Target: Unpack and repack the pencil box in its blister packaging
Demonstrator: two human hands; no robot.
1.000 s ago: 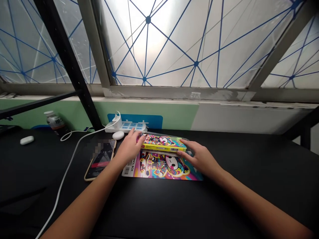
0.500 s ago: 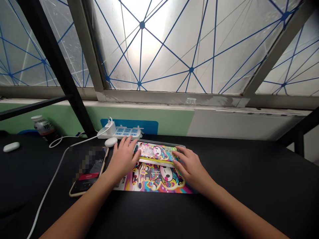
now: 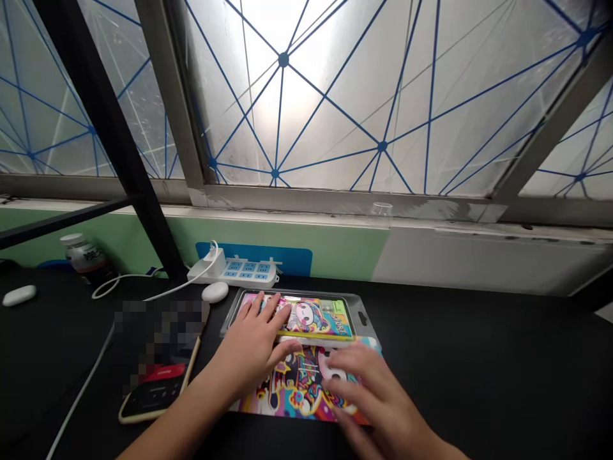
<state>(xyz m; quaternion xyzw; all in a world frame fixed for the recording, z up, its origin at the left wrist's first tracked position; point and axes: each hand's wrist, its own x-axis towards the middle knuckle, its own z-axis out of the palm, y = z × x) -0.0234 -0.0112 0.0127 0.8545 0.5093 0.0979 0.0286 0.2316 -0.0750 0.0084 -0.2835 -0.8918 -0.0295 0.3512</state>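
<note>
My left hand (image 3: 261,335) lies spread over the left part of a clear plastic package (image 3: 363,319) with a colourful cartoon-printed insert (image 3: 330,316). Its fingers rest on the print, and the thumb points right along the package's lower, yellow-lined edge. Nearer to me is a bright cartoon-printed card (image 3: 297,390), partly under the package. Over the card's right side hovers or rests my right hand (image 3: 373,396), slightly blurred, fingers apart and nothing seen in them; contact with the card cannot be told.
A phone (image 3: 160,386) in a pale case lies left of my left forearm. Behind it are a white oval object (image 3: 215,292), a power strip (image 3: 249,272) with a plugged-in charger, and a white cable (image 3: 79,402). A bottle (image 3: 86,255) stands far left beside a black post (image 3: 115,140).
My right hand has left the package's right end and come toward me over the card. My left hand stays on the package. The view has shifted slightly, with things lower in the picture.
</note>
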